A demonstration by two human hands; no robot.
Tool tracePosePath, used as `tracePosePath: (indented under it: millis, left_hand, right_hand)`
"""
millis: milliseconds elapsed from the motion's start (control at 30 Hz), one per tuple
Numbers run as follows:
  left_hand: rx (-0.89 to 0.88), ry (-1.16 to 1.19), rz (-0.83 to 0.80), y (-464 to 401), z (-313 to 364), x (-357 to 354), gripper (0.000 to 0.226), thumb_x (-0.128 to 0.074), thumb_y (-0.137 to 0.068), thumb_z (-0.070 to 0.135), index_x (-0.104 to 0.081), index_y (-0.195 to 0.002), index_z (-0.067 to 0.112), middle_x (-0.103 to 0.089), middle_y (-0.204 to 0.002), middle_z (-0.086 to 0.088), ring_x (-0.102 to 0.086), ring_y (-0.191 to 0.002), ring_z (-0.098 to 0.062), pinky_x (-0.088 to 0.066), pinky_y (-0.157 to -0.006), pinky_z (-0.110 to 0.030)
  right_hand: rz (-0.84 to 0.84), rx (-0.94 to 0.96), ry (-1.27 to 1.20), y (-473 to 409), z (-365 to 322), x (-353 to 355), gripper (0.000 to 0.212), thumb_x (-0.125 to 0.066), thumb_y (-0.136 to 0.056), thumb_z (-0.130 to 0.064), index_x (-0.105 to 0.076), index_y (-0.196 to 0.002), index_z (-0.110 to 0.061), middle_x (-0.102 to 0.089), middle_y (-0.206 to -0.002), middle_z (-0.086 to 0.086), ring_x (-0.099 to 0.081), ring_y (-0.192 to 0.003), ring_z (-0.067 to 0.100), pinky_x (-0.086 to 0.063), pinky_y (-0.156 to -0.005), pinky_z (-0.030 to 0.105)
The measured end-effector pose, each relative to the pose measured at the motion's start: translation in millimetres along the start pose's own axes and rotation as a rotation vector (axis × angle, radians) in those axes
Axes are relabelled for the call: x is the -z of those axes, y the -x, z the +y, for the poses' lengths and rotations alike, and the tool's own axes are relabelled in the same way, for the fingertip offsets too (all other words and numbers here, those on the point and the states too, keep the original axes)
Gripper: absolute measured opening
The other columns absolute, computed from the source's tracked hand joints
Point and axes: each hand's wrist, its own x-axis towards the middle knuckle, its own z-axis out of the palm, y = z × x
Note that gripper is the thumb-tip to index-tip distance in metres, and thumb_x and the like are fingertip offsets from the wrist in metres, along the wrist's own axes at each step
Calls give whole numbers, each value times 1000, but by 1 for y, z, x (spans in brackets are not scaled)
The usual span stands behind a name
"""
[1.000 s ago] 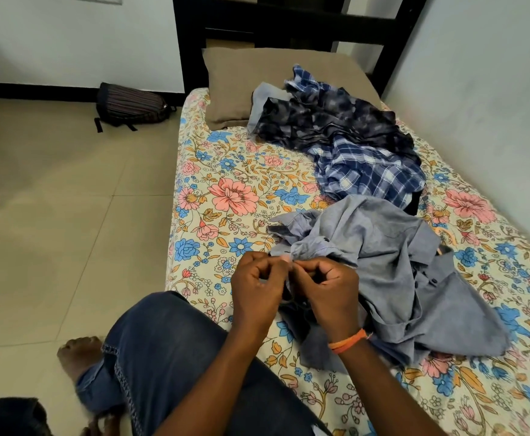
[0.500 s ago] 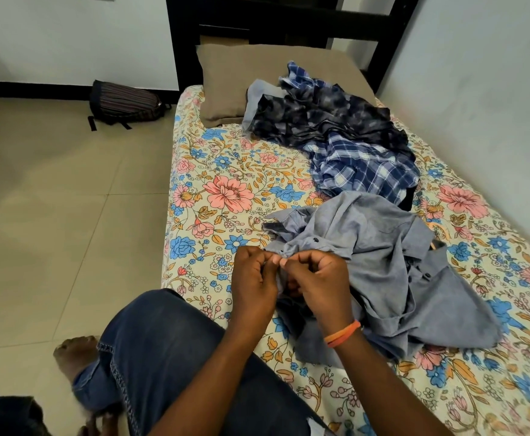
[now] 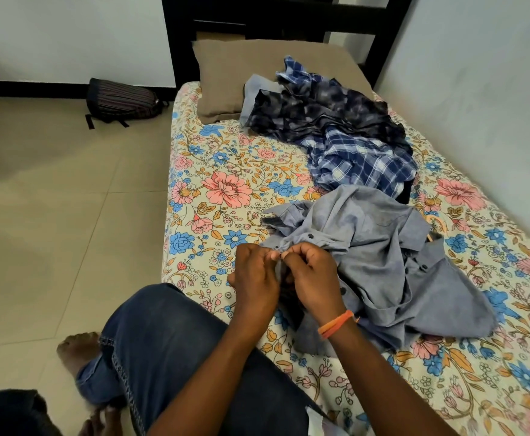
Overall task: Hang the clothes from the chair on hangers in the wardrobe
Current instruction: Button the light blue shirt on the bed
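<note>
Both hands meet over the near edge of a crumpled grey-blue button-up shirt (image 3: 380, 265) lying on the floral bedsheet (image 3: 226, 190). The left hand (image 3: 254, 275) and the right hand (image 3: 315, 278) are pressed close together, fingertips curled inward and pinching the same strip of the shirt's front edge, just beside a dark button; whether a button sits between the fingertips is hard to make out. The right wrist wears an orange thread band (image 3: 336, 324). The rest of the shirt spreads away to the right of the hands. Beyond the hands, farther up the bed, lies a blue-and-white plaid shirt (image 3: 361, 162), and past it a dark mottled navy garment (image 3: 320, 111) whose far end lies against a brown pillow (image 3: 226, 73). Below the hands is the person's jeans-clad leg (image 3: 169, 341). Far to the left, on the tiled floor (image 3: 53, 231) by the wall, lies a dark striped backpack (image 3: 122, 100)
</note>
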Motion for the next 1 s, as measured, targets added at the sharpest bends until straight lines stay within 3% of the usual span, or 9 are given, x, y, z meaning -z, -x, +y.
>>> tracePosePath:
  millis: [167,367,467,567,667,767,867,933,1000]
  left_hand:
    - [-119,-221,-86,-7,-9,1,37,-23,-96,47,-46,-83,20,-41,-98,-2,-40,-94,-19,-41,-82,-49]
    - [-214,-313,-4,-8,-10,3,26,-34,-99,34,-54,-93,18,-38,-103,3,-42,-96,-20,-43,-81,-53]
    - [-181,-402,60,-12,-11,0,8,-55,-94,23,-59,-99,18,-44,-110,-3,-49,-101,-25,-41,-82,-48]
    - [-146,-510,152,-10,4,-7,28,-66,-82,0,-61,-105,15,-47,-115,-10,-51,-105,-31,-30,-78,-40]
    - [-469,-586,216,-10,38,-19,30,-53,-80,1,-65,-105,12,-53,-112,-13,-53,-96,-33,-30,-73,-39]
    - [-769,-660,19,-5,77,-50,29,-57,-73,5,-67,-99,13,-56,-105,-10,-52,-88,-30,-25,-69,-37]
    - [-751,-530,-385,18,112,-94,26,-57,-85,8,-65,-110,11,-59,-109,-11,-59,-87,-32,-43,-68,-39]
    - [-694,-531,-647,38,121,-120,29,-56,-95,18,-59,-123,10,-56,-122,-10,-58,-101,-29,-50,-76,-41]
    - [-767,-651,-705,53,120,-142,33,-64,-90,29,-57,-117,11,-59,-115,-11,-58,-99,-30,-50,-74,-41]
  right_hand:
    - [-167,-138,36,-12,-7,15,32,-55,-91,-17,-47,-66,1,-46,-61,17,-39,-57,28,-38,-59,40]
    - [-454,-311,-214,-18,-12,38,18,-58,-98,-16,-66,-87,-5,-49,-59,1,-45,-53,9,-41,-55,27]
    - [-285,-121,-34,-15,-8,38,12,-69,-91,-13,-70,-84,-3,-56,-62,2,-50,-55,9,-44,-55,24]
    - [3,154,144,-10,-4,52,13,-75,-84,-10,-68,-73,-11,-54,-56,-10,-47,-51,6,-39,-52,16]
    - [321,169,113,-12,11,99,17,-74,-85,-8,-66,-72,-15,-61,-66,-13,-57,-61,3,-40,-57,8]
    - [607,-15,236,-16,56,162,3,-70,-87,-13,-68,-86,-13,-65,-82,0,-62,-78,19,-48,-72,17]
    - [670,-578,453,-14,116,220,52,-66,-89,-46,-59,-122,-7,-55,-124,21,-53,-113,42,-47,-94,47]
    - [525,-794,447,-8,143,241,68,-60,-87,-62,-56,-120,-2,-55,-119,23,-56,-109,40,-48,-88,44]
    - [380,-723,419,-5,155,249,53,-60,-89,-58,-64,-92,-4,-64,-93,19,-61,-83,32,-48,-72,34]
